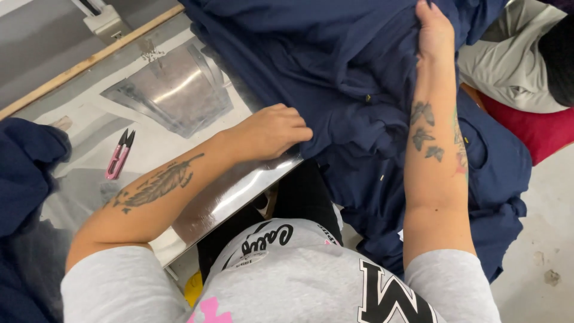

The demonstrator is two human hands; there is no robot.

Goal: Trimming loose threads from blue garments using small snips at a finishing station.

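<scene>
Navy fabric (359, 78) is being spread over a shiny metal desk (239, 191), pinched by left hand (272, 131) fingers and gripped farther off by right hand (433, 33) fingers, smoothing judged next.

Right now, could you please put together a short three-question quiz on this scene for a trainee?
1. True or false: the left hand rests on the navy garment at the edge of the shiny metal table.
2. Which tool lies on the table, apart from both hands?
A. pink thread snips
B. a tape measure
C. a steam iron
3. Fill in: the right hand grips the garment at the ___ of the picture.

Key
1. True
2. A
3. Top
</scene>
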